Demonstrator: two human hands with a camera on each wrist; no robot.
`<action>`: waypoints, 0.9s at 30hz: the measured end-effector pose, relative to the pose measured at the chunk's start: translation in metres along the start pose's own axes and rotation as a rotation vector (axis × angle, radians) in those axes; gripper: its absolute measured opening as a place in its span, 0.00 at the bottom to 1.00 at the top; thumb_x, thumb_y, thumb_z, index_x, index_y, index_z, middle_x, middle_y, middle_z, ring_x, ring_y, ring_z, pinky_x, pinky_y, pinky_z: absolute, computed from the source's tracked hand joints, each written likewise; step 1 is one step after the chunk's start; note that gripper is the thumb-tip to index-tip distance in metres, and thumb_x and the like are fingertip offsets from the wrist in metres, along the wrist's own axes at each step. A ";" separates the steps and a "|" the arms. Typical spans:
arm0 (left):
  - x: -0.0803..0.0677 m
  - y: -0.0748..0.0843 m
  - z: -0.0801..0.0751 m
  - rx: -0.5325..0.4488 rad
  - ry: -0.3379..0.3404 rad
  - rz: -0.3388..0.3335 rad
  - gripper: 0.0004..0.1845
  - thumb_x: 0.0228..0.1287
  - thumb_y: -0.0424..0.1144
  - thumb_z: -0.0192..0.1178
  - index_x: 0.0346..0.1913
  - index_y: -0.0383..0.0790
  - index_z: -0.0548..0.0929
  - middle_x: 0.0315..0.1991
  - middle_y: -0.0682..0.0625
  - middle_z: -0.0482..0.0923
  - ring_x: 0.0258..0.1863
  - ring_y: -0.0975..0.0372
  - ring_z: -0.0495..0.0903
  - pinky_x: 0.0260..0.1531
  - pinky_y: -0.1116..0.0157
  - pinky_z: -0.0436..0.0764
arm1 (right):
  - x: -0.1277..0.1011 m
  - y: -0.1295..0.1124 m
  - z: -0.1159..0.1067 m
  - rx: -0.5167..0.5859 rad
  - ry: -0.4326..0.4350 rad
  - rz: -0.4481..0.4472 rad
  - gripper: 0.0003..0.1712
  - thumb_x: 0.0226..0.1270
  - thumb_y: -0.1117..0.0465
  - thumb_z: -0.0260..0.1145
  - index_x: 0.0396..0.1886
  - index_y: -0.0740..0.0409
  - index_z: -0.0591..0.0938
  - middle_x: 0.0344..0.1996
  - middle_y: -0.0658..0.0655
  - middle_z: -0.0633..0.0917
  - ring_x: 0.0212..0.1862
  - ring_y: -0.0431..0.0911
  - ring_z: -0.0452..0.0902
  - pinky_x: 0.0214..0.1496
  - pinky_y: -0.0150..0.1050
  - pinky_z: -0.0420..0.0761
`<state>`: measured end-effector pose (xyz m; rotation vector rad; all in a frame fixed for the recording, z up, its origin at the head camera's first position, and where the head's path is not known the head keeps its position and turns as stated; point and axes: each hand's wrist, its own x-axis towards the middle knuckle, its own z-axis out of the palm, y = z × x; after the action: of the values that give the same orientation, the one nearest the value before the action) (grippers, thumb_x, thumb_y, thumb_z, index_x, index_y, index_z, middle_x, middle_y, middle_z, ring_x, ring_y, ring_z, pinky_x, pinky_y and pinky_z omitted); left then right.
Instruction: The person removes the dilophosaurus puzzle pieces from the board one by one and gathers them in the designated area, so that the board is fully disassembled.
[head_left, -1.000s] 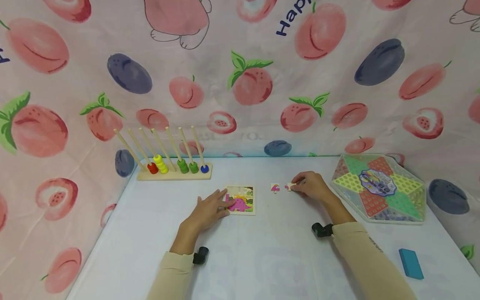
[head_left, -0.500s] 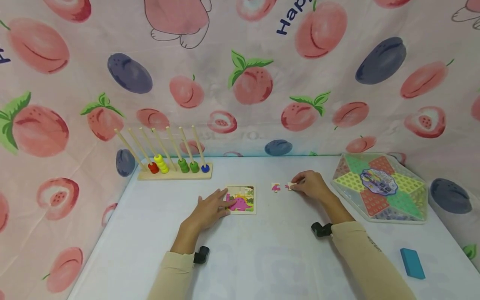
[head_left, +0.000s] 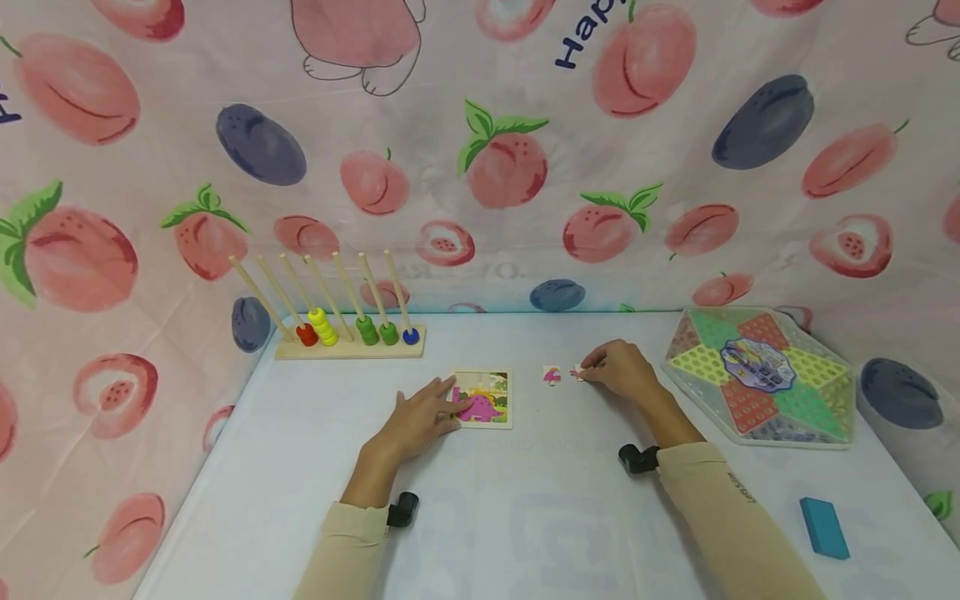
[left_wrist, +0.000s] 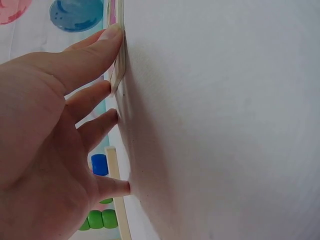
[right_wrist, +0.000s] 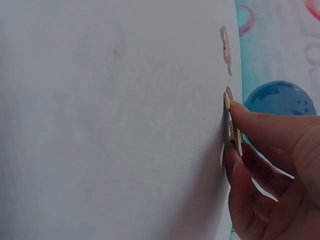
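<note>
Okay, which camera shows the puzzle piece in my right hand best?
The right wrist view: the right hand pinches the puzzle piece edge-on, close up. The head view shows it tiny; the left wrist view misses it.

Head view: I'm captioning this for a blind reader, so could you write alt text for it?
A person's right hand pinches a small puzzle piece on a white table, while the left hand rests on the edge of a dinosaur puzzle board. Another loose piece lies between them.
</note>
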<state>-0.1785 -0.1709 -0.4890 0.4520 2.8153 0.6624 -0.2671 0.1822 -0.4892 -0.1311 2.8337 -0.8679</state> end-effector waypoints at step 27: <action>-0.001 0.002 -0.002 0.003 -0.004 0.000 0.22 0.65 0.47 0.62 0.62 0.60 0.78 0.76 0.52 0.57 0.77 0.52 0.51 0.65 0.28 0.42 | -0.001 -0.001 0.000 -0.056 0.017 -0.026 0.10 0.59 0.53 0.73 0.35 0.53 0.85 0.33 0.54 0.83 0.38 0.48 0.75 0.38 0.41 0.74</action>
<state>-0.1776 -0.1705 -0.4863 0.4530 2.8131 0.6566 -0.2659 0.1815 -0.4888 -0.1689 2.8797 -0.7991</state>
